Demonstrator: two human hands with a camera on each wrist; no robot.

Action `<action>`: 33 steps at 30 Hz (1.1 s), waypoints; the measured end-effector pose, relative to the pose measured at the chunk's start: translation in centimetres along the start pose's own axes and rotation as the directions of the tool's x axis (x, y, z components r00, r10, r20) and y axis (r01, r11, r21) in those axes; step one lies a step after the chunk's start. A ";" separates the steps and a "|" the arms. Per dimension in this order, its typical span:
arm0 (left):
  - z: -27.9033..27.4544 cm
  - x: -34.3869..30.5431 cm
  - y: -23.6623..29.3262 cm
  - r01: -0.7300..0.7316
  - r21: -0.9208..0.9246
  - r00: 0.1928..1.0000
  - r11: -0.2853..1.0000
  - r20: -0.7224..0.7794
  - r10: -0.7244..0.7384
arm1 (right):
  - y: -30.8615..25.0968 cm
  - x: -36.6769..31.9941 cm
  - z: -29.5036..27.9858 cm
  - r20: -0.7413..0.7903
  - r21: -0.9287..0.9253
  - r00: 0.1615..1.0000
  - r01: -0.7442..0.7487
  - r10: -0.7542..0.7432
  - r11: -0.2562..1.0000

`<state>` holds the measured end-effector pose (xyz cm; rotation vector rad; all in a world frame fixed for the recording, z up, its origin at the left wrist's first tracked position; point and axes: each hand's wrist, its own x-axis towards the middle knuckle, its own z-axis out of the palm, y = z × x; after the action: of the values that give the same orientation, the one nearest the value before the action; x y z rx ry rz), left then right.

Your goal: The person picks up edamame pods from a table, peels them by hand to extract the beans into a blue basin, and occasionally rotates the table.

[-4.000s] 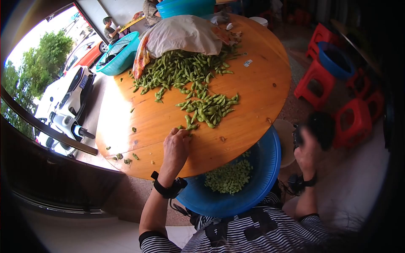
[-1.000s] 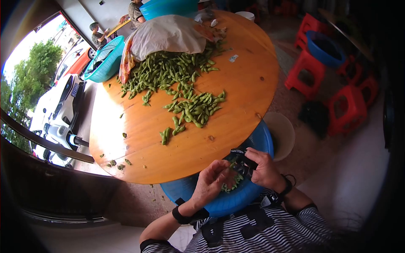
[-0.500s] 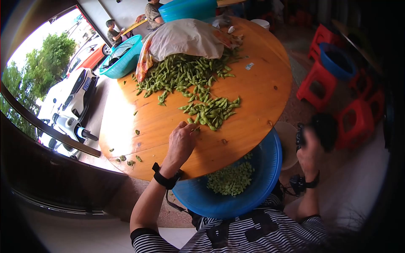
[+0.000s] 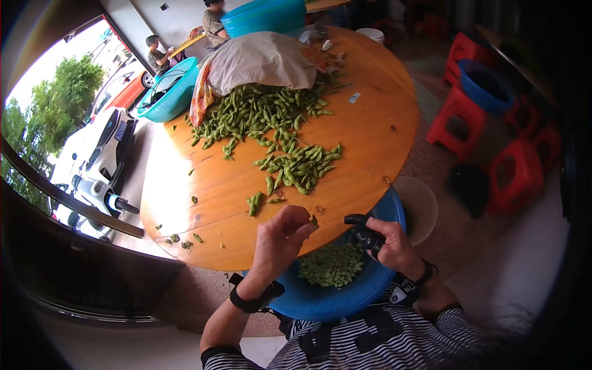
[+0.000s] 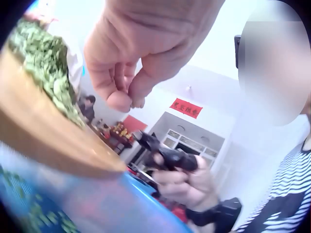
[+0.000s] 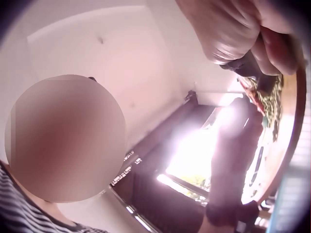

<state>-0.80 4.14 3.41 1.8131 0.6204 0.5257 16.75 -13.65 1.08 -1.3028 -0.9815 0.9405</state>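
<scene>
Between thumb and fingers, my left hand (image 4: 277, 243) pinches a small green pod (image 4: 314, 221) above the near table edge. My right hand (image 4: 398, 250) grips a black tool (image 4: 369, 238) just to the right, over the blue basin (image 4: 394, 213). In the left wrist view the left fingertips are pinched together, and the right hand (image 5: 189, 187) holds the dark tool (image 5: 170, 157) below them. Shelled beans (image 4: 332, 265) lie in the basin. Loose pods (image 4: 302, 166) are spread on the wooden table (image 4: 364, 142), with some single ones (image 4: 255, 203) nearer my left hand.
A pale cloth (image 4: 262, 61) covers part of the large pod heap (image 4: 246, 111). A teal basket (image 4: 169, 92) stands at the table's left edge. Right of the table are a pale bucket (image 4: 422, 209) and red stools (image 4: 457, 123). Two people are at the back.
My left hand has moved from the pods on the table back towards my body, with a pod in its fingers. My right hand has come in from the right with the black tool. The head view has shifted slightly.
</scene>
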 end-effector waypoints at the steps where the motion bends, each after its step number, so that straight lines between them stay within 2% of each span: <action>1: 1.0 -1.0 0.1 0.007 -0.173 1.000 0.985 0.030 -0.002 | 0.1 0.0 0.6 0.042 0.055 0.999 -0.031 0.028 0.998; 2: 2.0 -1.9 0.2 0.021 -0.340 0.998 0.940 0.060 -0.001 | 0.0 0.0 1.2 0.086 0.109 0.995 -0.064 0.054 0.992; 3: 2.7 -2.6 0.0 0.020 -0.340 0.998 0.940 0.061 0.000 | -0.8 0.0 1.9 0.094 0.186 0.982 -0.178 0.163 0.966; 5: 3.9 -3.6 -0.3 0.047 -0.401 0.998 0.915 -0.010 -0.056 | -1.1 0.0 2.3 0.125 0.215 0.977 -0.195 0.172 0.957; 8: 4.7 -4.1 -0.9 0.043 -0.473 0.997 0.880 -0.037 -0.068 | -0.5 -0.1 2.4 0.146 0.281 0.977 -0.192 0.155 0.940; 11: 5.5 -4.1 -2.2 -0.054 -0.389 0.993 0.920 -0.121 0.007 | -0.3 -0.3 2.2 0.186 0.299 0.970 -0.210 0.158 0.931; 15: 5.7 -4.1 -2.0 -0.055 -0.337 0.990 0.940 -0.139 0.008 | -0.1 -0.4 2.2 0.157 0.320 0.969 -0.233 0.191 0.919; 17: 5.8 -4.0 -2.3 -0.205 -0.070 0.961 0.976 -0.203 0.187 | -0.2 -0.5 2.3 0.157 0.343 0.970 -0.228 0.184 0.911; 20: 5.7 -4.1 -2.1 -0.206 -0.069 0.962 0.976 -0.198 0.189 | -0.3 -0.6 2.2 0.173 0.313 0.965 -0.245 0.198 0.918; 21: 5.7 -4.1 -1.8 -0.210 -0.070 0.962 0.975 -0.195 0.193 | 0.1 -0.6 2.3 0.161 0.276 0.973 -0.203 0.163 0.939; 23: 5.7 -4.3 -1.2 -0.142 -0.317 0.983 0.938 -0.158 0.095 | 0.6 -0.6 1.9 0.148 0.237 0.981 -0.160 0.128 0.958; 24: 5.5 -4.3 -1.3 -0.142 -0.318 0.983 0.937 -0.156 0.096 | 0.6 -0.6 1.6 0.222 0.346 0.969 -0.178 0.104 0.921; 25: 5.3 -4.2 -1.6 -0.008 -0.541 0.998 0.841 -0.056 -0.026 | 0.8 -0.5 1.3 0.293 0.448 0.954 -0.203 0.071 0.871; 26: 5.2 -4.1 -1.9 0.134 -0.718 0.990 0.683 0.071 -0.120 | 1.1 -0.5 1.2 0.291 0.447 0.954 -0.201 0.071 0.871; 27: 5.1 -4.1 -2.3 0.134 -0.719 0.990 0.682 0.073 -0.118 | 1.6 -0.6 1.1 0.318 0.487 0.944 -0.244 0.090 0.839; 29: 5.2 -4.2 -3.1 0.307 -0.855 0.952 0.418 0.267 -0.152 | 1.6 -0.6 0.9 0.345 0.524 0.932 -0.289 0.110 0.801; 31: 5.4 -4.3 -3.8 0.321 -0.869 0.947 0.376 0.296 -0.124 | 1.1 -0.6 0.8 0.407 0.547 0.908 -0.333 0.104 0.768; 33: 5.5 -4.5 -3.9 0.335 -0.882 0.942 0.333 0.322 -0.094 | 1.2 -0.6 0.9 0.408 0.515 0.905 -0.334 0.117 0.789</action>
<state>-1.48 -1.67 -2.22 0.6169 0.2662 0.3530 15.68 -13.90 -0.13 -0.7466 -0.7172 1.5697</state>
